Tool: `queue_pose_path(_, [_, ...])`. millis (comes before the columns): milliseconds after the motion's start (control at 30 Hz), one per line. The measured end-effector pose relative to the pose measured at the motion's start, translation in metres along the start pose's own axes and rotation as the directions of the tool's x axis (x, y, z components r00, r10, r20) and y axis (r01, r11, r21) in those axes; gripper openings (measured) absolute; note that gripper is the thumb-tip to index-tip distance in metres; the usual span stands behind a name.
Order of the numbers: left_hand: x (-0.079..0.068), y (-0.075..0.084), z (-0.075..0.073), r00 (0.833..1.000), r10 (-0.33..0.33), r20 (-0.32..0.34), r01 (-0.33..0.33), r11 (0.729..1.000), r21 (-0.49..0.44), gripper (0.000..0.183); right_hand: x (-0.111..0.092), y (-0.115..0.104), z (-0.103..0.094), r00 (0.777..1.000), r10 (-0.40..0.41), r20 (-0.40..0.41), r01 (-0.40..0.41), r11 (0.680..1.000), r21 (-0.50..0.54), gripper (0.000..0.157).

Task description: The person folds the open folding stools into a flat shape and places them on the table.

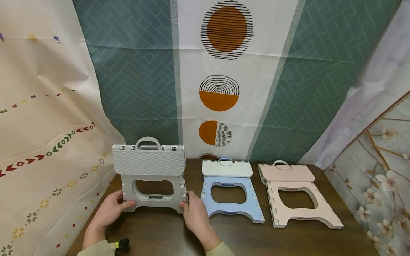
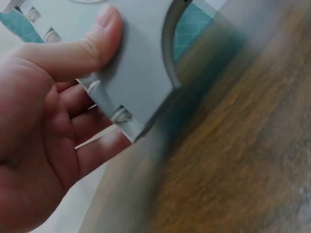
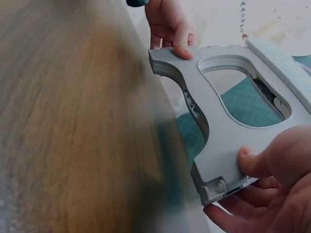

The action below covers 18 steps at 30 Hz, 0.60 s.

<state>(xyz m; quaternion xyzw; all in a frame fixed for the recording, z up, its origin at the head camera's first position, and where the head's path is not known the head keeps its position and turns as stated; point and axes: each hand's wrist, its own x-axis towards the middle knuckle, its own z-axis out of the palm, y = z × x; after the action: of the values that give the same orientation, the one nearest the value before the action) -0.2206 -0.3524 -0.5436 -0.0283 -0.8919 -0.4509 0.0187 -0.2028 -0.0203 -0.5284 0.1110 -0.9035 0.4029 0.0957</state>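
A grey folding step stool [image 1: 148, 162], folded flat with its handle at the top, is held up at the left of the table. My left hand [image 1: 110, 209] grips its lower left leg, thumb on the front face and fingers curled behind the edge, as the left wrist view shows. On the lower right leg, my right hand [image 1: 196, 213] grips the same way, its thumb [image 3: 252, 162] pressed on the front. Between the two legs, the stool's curved lower edge and its oval opening show in the right wrist view.
To the right, a blue folded stool [image 1: 229, 207] and a pink folded stool [image 1: 301, 212] lie on the dark wooden table [image 1: 256, 241]. Patterned cloths [image 1: 134, 71] hang behind and at both sides. A black band [image 1: 122, 246] is at the left sleeve.
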Motion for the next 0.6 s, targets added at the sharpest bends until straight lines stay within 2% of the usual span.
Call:
queue_pose_path(133, [-0.0013,0.0016,0.0006,0.999,0.002,-0.040,-0.003,1.000,-0.025,0.044,0.0003,-0.0036,-0.0028,1.000,-0.022,-0.012,0.022,1.000,0.014,0.037])
queue_pose_path(300, [-0.0018,0.0020,0.0003,0.999,0.014,-0.052,-0.018,0.998,-0.067,0.045,0.0008,-0.0054,-0.0041,0.999,-0.042,-0.025,0.043,0.999,0.016,0.039])
queue_pose_path(400, [-0.0015,0.0016,-0.0007,0.998,-0.001,-0.059,-0.003,0.997,-0.080,0.047,0.0005,-0.0068,-0.0050,0.999,-0.036,-0.006,0.036,0.999,0.020,0.040])
queue_pose_path(600, [-0.0014,0.0008,-0.0032,1.000,-0.010,-0.024,0.008,0.994,-0.113,0.056,-0.0001,-0.0089,-0.0073,0.999,-0.022,0.034,0.022,1.000,-0.001,0.046])
